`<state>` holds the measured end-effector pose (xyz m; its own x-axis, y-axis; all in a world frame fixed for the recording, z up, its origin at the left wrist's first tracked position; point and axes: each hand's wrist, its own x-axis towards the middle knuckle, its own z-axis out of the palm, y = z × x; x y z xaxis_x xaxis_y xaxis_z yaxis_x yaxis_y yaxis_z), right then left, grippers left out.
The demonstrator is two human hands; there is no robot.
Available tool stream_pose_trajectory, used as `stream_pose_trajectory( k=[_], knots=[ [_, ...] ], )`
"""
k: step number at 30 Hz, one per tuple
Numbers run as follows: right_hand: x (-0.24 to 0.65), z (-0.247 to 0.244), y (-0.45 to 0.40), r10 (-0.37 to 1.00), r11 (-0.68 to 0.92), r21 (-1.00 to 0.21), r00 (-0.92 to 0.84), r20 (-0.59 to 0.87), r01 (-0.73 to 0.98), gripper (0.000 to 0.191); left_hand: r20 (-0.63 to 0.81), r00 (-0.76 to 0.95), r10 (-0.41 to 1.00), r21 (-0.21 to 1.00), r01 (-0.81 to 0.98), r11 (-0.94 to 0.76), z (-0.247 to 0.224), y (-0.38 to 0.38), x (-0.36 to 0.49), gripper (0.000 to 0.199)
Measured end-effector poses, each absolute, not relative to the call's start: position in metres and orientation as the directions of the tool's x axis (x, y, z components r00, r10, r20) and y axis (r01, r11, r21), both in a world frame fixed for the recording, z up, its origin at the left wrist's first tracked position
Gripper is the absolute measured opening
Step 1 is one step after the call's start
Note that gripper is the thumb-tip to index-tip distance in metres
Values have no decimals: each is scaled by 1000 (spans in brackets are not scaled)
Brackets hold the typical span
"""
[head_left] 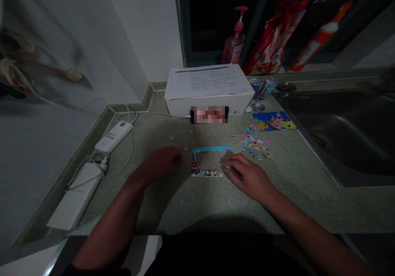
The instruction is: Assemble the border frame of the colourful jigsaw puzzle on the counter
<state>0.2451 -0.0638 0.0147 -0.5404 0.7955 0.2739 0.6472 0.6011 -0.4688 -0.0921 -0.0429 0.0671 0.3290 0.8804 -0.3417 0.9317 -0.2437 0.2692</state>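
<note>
A partly assembled jigsaw puzzle [211, 149] lies flat on the counter: a rectangular border of joined pieces around a bare middle. My right hand [251, 176] rests at its right edge, thumb and fingers bent together. The fingertips meet the border there and hide part of it; anything between them is too small to make out. To the left of the puzzle my left hand [162, 162] is curled closed, apart from the border, and its inside is hidden. Loose puzzle pieces [251, 141] form a pile at the upper right. A single orange piece [185, 148] sits beside my left hand.
Behind the puzzle, a phone [210, 115] leans on a white box [210, 90]. A picture card [274, 121] lies near the metal sink [339, 144]. Cans [267, 88] stand beside the box. Power banks [114, 136] and cables occupy the left side.
</note>
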Motion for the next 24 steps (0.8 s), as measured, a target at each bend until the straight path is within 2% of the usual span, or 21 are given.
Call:
stream_pose_trajectory(
  k=[14, 18, 24],
  knots=[
    [246, 14, -64, 794, 603, -474, -545, 270, 642, 19, -337, 291, 895, 265, 942, -206, 69, -41, -88, 14],
    [246, 14, -64, 796, 599, -482, -539, 274, 639, 19, -327, 280, 903, 297, 937, -184, 68, -39, -91, 14],
    [247, 12, -63, 798, 596, -488, -538, 272, 638, 20, -230, 99, 968, 179, 982, -58, 76, -36, -105, 25]
  ],
)
